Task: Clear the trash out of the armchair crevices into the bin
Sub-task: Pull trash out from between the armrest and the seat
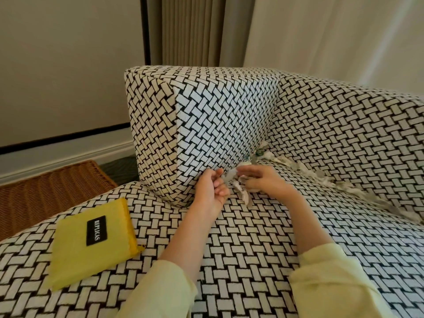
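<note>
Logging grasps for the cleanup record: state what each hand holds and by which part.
Both hold the crumpled white paper scrap: the left hand pinches its left end, the right hand grips its right side.

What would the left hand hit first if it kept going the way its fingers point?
Probably the armrest. The left hand, pinching crumpled paper, points up toward the armrest's inner face, which lies just beyond the fingertips. Depth is hard to judge from this view.
</note>
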Demonstrator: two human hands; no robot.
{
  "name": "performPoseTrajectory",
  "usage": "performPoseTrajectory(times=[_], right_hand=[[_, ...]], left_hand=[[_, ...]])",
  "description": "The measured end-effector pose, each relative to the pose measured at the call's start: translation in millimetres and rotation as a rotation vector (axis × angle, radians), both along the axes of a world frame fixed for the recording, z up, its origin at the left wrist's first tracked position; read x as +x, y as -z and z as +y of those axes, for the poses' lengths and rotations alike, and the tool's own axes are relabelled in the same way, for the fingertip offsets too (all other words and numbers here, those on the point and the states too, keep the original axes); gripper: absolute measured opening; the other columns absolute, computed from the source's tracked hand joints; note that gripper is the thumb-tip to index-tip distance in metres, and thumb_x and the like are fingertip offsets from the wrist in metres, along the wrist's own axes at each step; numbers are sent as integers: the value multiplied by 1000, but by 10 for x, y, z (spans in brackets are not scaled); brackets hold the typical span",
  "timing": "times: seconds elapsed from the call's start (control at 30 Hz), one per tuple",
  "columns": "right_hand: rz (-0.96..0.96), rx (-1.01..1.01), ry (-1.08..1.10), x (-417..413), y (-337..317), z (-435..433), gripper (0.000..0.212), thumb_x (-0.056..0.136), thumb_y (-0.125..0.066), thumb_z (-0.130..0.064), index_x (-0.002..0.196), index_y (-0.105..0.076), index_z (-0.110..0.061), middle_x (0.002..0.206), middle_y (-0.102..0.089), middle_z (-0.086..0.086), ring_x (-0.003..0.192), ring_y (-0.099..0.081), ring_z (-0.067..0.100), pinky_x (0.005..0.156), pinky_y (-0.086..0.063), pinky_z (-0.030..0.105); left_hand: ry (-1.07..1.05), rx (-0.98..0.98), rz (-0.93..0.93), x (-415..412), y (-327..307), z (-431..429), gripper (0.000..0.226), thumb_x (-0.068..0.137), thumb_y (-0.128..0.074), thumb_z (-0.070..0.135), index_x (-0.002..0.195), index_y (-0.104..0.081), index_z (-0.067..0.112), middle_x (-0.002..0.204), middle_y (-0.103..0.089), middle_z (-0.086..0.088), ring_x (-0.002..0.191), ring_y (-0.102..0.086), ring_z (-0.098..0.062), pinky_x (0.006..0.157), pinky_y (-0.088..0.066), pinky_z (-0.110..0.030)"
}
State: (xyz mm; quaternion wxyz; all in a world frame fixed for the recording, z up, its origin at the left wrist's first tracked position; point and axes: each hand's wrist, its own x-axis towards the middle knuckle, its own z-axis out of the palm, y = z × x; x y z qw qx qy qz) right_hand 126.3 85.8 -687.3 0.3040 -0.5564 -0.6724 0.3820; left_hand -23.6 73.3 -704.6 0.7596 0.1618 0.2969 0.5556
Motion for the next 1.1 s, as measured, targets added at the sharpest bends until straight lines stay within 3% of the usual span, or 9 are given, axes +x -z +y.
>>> performPoseTrajectory(times=[0.07, 0.13, 0.23, 0.37, 0.57, 0.7, 0.9, 1.03, 1.1], right_hand=[[198, -43, 41, 65, 7, 27, 38, 78, -52, -8, 115, -57, -18, 114, -63, 1, 102, -58, 14, 85, -46, 22], [252, 15, 239, 68, 27, 97, 28, 82, -48, -7, 104, -60, -19, 113, -65, 5, 92, -58, 14, 78, -47, 25], [39, 108, 448, 38, 93, 186, 25, 90, -49, -3, 110, -61, -12, 119, -62, 5, 92, -53, 11, 66, -41, 14], [-263, 134, 368, -117, 163, 239, 49, 82, -67, -23, 127, -52, -10, 121, -59, 3, 104, -55, 16, 81, -39, 19], [-308, 161, 379, -267, 267, 424, 67, 70, -74, -23, 129, -43, -16, 125, -51, 9, 116, -49, 28, 96, -45, 41], [-380, 129, 392, -224, 264, 454, 78, 73, -70, -28, 139, -30, -16, 134, -43, 11, 126, -36, 32, 100, -38, 40], [-326, 161, 433, -196, 263, 464, 70, 72, -75, -25, 131, -41, -11, 130, -47, 9, 120, -44, 27, 95, -40, 33], [-320, 199, 404, -184, 238, 434, 59, 80, -67, -13, 133, -40, -8, 134, -42, 12, 117, -47, 25, 87, -37, 25], [-288, 231, 413, -176, 233, 428, 56, 82, -63, -9, 133, -40, -9, 132, -44, 14, 115, -48, 26, 89, -39, 28]], left_hand=[[-7, -8, 7, 10, 3, 9, 31, 96, -33, 14, 69, -47, 10, 34, -29, 6, 27, -22, -3, 28, -20, -13], [-16, -6, 18, 23, 11, 23, 30, 96, -33, 14, 69, -47, 10, 34, -28, 7, 26, -21, -3, 28, -20, -12], [-32, 10, 84, 68, 8, 41, 29, 95, -33, 13, 70, -47, 10, 33, -29, 6, 26, -21, -3, 28, -20, -13], [-47, 45, 216, 130, -13, 70, 29, 95, -34, 11, 71, -50, 9, 43, -30, 6, 28, -22, -2, 30, -21, -13], [-30, 89, 196, 96, 21, 74, 29, 95, -33, 11, 72, -50, 9, 37, -27, 8, 29, -21, -2, 31, -19, -13], [-14, 106, 191, 89, 22, 68, 30, 95, -31, 11, 72, -50, 10, 36, -27, 8, 29, -21, -2, 31, -20, -12], [11, 109, 147, 55, 27, 53, 29, 96, -32, 13, 74, -50, 10, 36, -28, 9, 30, -21, -2, 31, -21, -12], [18, 109, 138, 57, 19, 52, 30, 96, -31, 13, 73, -49, 10, 35, -28, 9, 28, -22, -2, 31, -21, -12], [20, 106, 133, 57, 18, 50, 30, 96, -31, 14, 73, -49, 10, 34, -28, 9, 28, -22, -2, 31, -21, -12]])
